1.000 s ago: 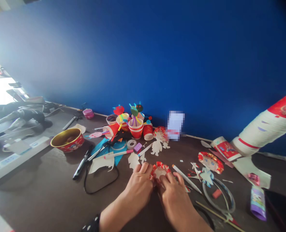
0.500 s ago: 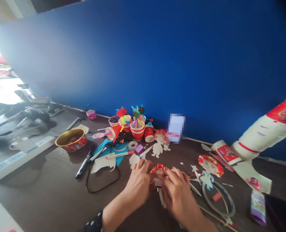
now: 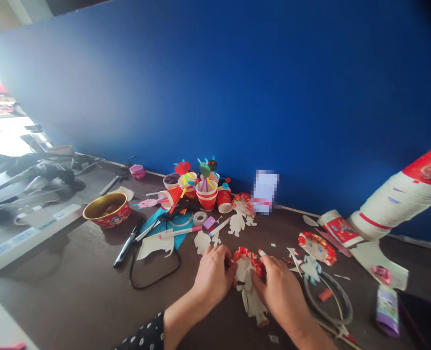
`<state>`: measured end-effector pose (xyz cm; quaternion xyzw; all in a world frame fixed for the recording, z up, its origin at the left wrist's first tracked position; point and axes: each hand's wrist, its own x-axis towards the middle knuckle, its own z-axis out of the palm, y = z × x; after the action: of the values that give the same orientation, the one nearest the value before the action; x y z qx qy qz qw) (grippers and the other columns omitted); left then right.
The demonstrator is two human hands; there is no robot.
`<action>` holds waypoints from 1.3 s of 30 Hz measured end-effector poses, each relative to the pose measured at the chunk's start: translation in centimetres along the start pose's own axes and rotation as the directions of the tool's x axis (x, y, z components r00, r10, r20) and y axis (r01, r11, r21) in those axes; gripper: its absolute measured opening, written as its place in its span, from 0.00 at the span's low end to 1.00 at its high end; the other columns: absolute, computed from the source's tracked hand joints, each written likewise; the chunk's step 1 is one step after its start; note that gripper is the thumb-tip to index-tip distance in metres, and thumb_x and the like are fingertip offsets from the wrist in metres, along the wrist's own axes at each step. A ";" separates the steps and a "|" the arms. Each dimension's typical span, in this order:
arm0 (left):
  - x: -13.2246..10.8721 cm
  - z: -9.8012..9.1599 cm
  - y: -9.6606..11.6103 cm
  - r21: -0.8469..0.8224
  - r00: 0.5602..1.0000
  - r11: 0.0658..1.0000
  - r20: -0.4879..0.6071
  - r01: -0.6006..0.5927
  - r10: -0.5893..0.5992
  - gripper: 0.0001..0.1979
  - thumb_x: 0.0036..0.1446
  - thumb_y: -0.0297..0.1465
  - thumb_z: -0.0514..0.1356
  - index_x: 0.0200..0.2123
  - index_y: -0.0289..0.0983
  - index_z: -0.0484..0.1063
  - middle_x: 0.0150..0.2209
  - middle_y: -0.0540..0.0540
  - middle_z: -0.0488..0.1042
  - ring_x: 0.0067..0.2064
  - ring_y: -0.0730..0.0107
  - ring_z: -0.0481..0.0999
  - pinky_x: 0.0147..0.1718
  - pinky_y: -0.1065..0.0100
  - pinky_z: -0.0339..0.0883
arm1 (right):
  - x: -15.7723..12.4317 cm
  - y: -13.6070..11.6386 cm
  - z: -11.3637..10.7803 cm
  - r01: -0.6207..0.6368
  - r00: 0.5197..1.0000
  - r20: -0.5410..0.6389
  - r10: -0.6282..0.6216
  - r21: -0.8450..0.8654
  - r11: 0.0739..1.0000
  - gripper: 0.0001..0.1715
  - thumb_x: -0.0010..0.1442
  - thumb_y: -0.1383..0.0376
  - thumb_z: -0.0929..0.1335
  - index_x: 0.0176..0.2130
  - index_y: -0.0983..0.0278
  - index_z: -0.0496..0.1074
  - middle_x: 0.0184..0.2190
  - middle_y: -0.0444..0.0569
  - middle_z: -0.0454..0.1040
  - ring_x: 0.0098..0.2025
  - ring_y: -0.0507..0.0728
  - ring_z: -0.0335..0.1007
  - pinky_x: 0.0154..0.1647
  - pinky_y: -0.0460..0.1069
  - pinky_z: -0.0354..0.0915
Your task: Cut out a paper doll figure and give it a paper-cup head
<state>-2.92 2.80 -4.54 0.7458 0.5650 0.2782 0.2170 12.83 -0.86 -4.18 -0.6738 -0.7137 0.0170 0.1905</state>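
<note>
Between my two hands lies a paper doll (image 3: 243, 270) with a red, ruffled rim around its pale head and a white cut-out body (image 3: 254, 304) below. My left hand (image 3: 215, 272) pinches the left side of the red rim. On the other side, my right hand (image 3: 279, 282) grips the rim, its thumb over the pale face area. A marker with an orange end (image 3: 262, 253) shows just behind my right fingers. To the right lies a similar doll head (image 3: 317, 249) with drawn eyes, above a pale blue paper body (image 3: 312, 270).
Red paper cups (image 3: 206, 197) with coloured figures stand by the blue wall (image 3: 215, 87). A gold-lined bowl (image 3: 108, 210), a black pen (image 3: 126, 248) and a power strip (image 3: 33, 238) are left. Tape rolls (image 3: 330, 304), a glue stick (image 3: 387, 311) and stacked cups (image 3: 401, 194) sit right.
My hands have moved apart and down slightly, uncovering the doll's pale head and more of its white body. My left sleeve shows more.
</note>
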 end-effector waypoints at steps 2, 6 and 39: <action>0.3 0.2 0.3 -0.208 0.997 0.976 0.016 0.072 -0.070 0.03 0.47 0.28 0.55 0.29 0.37 0.63 0.21 0.52 0.66 0.25 0.71 0.67 0.25 0.70 0.58 | 0.2 0.2 0.1 -0.049 0.999 0.010 0.049 0.138 0.989 0.10 0.55 0.66 0.62 0.38 0.66 0.67 0.29 0.53 0.75 0.33 0.61 0.73 0.32 0.50 0.64; 0.9 0.7 1.1 -0.633 0.964 0.729 0.132 0.263 -0.233 0.14 0.44 0.30 0.58 0.36 0.38 0.59 0.21 0.55 0.67 0.18 0.76 0.64 0.17 0.74 0.56 | 0.7 0.7 0.1 -0.171 0.985 0.046 0.169 0.443 0.880 0.08 0.54 0.62 0.62 0.34 0.63 0.67 0.28 0.49 0.77 0.31 0.60 0.74 0.30 0.49 0.65; 1.9 -0.1 3.1 -0.747 0.944 0.577 0.260 0.330 -0.203 0.14 0.36 0.23 0.60 0.32 0.32 0.70 0.23 0.50 0.73 0.23 0.73 0.69 0.21 0.75 0.59 | 1.5 0.5 -1.0 -0.520 0.851 0.454 0.265 0.801 0.298 0.10 0.47 0.60 0.67 0.21 0.65 0.71 0.13 0.39 0.66 0.17 0.50 0.59 0.18 0.45 0.54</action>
<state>-0.35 3.79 -2.23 0.5011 0.4755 0.4047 0.5992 13.55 0.41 -3.05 -0.6079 -0.4161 0.5249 0.4263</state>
